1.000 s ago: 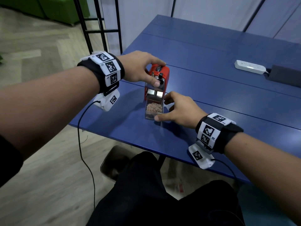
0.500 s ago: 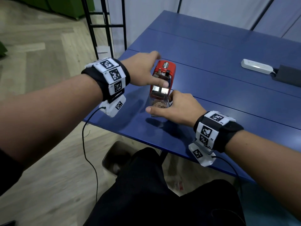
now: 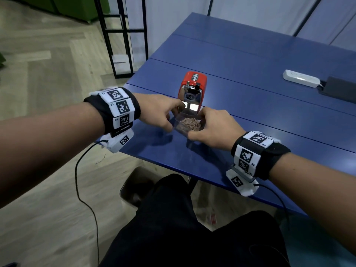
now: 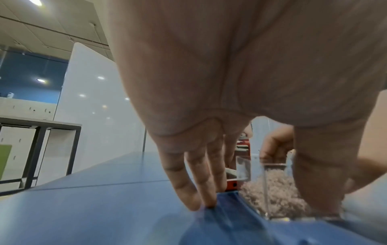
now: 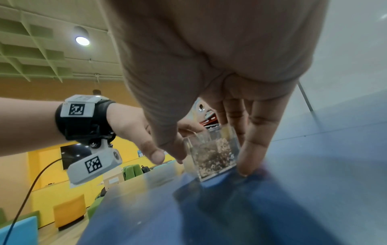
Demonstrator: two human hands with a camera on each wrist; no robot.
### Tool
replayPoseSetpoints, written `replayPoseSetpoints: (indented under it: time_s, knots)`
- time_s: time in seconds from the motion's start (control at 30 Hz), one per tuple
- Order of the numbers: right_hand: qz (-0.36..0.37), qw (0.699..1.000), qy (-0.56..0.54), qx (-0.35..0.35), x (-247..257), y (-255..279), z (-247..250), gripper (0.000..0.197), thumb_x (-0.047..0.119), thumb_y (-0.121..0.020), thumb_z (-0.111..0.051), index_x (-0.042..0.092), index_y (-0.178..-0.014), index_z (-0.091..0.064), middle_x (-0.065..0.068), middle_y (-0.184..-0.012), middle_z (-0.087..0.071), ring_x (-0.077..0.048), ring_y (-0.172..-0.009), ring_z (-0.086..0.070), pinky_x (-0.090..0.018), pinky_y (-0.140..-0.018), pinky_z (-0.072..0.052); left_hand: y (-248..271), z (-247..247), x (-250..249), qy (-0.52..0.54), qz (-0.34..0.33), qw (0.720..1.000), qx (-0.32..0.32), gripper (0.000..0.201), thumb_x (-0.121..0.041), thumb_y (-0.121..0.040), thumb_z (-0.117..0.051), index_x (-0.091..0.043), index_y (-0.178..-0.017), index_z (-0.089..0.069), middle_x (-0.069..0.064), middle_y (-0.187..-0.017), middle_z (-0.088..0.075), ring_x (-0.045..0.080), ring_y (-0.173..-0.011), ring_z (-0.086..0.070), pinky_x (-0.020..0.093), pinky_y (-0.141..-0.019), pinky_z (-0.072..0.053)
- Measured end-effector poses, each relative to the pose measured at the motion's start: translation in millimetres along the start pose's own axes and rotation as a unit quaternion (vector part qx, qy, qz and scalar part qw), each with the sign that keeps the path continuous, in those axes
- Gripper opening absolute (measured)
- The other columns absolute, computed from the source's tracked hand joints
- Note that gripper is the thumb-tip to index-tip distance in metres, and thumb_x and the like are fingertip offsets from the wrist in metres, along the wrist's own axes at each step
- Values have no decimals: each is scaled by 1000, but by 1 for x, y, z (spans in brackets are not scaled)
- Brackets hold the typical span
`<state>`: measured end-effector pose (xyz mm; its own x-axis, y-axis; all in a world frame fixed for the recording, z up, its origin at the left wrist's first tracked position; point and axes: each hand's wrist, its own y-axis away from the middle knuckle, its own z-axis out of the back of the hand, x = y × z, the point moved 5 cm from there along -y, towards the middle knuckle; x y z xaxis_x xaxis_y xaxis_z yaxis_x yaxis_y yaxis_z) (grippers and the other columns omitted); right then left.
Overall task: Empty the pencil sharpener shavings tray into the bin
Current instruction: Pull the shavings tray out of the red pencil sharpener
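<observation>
A red pencil sharpener stands on the blue table. Its clear shavings tray, full of brown shavings, rests on the table just in front of it, out of the housing. My left hand holds the tray's left side: its thumb lies on the near wall and its fingers reach down to the table beside it. My right hand grips the tray from the right, thumb on one wall, fingers on the other. The dark bin stands on the floor under the table's near edge.
A white power strip and a dark flat device lie at the table's far right. A black metal rack stands on the floor to the left. My lap in dark trousers is beside the bin.
My left hand has left the top of the sharpener and come down to the tray's left side. The tray has slid out toward me in my right hand.
</observation>
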<state>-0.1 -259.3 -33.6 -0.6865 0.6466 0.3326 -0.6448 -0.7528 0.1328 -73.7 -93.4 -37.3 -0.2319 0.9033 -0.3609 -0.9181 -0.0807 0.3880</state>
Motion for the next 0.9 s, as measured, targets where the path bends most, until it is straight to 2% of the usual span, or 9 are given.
replayPoseSetpoints:
  time_s: [0.1,0.17,0.23,0.33,0.43,0.57,0.73,0.83,0.9]
  knots:
    - [20,1000,-16,1,-2,6,5,55,44,-79,-80,21,-126,-63,1,-112,-75,-22,-103,-68,-36,-85,-58,1,-6,-2,-40,-23,998,-33,92,-48,-76,-86,-36,-154,-37,-8,-126,-68,16,-102,-67,41,-95,-55]
    - [25,999,-35,3,-4,9,5,54,42,-79,-81,22,-127,-63,3,-113,-74,-18,-100,-66,-28,-78,-54,3,-9,-4,-36,-26,998,-49,95,-51,-77,-87,-34,-156,-37,-7,-126,-68,16,-101,-65,36,-91,-53]
    - [31,998,-47,5,-5,11,4,54,42,-79,-82,23,-127,-63,5,-113,-73,-15,-96,-63,-18,-67,-46,7,-12,-6,-26,-30,997,-67,93,-52,-77,-87,-32,-155,-40,-7,-128,-69,16,-101,-66,33,-87,-52]
    - [36,998,-54,3,-4,14,4,56,45,-78,-82,23,-126,-64,6,-113,-73,-13,-92,-63,-12,-62,-39,14,-14,-8,2,-31,995,-92,83,-50,-78,-87,-29,-149,-47,-6,-129,-69,15,-101,-68,35,-89,-54]
    - [39,998,-56,9,-2,18,4,59,47,-76,-82,24,-127,-63,6,-113,-73,-14,-89,-66,-13,-62,-41,21,-15,-10,16,-26,994,-103,74,-48,-80,-87,-28,-143,-53,-8,-125,-70,16,-100,-70,38,-91,-56]
    - [39,997,-67,16,0,21,4,64,48,-75,-82,25,-131,-61,4,-119,-72,-15,-91,-70,-19,-67,-47,29,-14,-14,19,-22,994,-109,67,-45,-80,-87,-25,-137,-57,-13,-116,-66,16,-100,-71,36,-89,-55]
    - [39,992,-115,29,1,30,3,63,44,-76,-88,28,-131,-61,10,-119,-70,-9,-93,-73,-17,-69,-52,38,-18,-13,25,-20,992,-123,70,-49,-79,-87,-26,-137,-57,-8,-126,-69,16,-102,-71,40,-92,-57]
    - [32,986,-156,41,-2,38,1,64,44,-74,-90,31,-130,-62,13,-120,-69,-12,-98,-72,-31,-81,-58,48,-25,-13,31,-14,990,-135,70,-49,-78,-87,-26,-138,-58,-8,-129,-68,16,-102,-71,37,-92,-56]
    - [14,974,-216,64,-4,43,-3,57,35,-79,-90,27,-129,-63,10,-118,-69,-14,-98,-73,-36,-86,-61,56,-31,-14,35,-12,989,-141,70,-50,-78,-87,-27,-138,-58,-9,-129,-68,14,-101,-71,34,-89,-56]
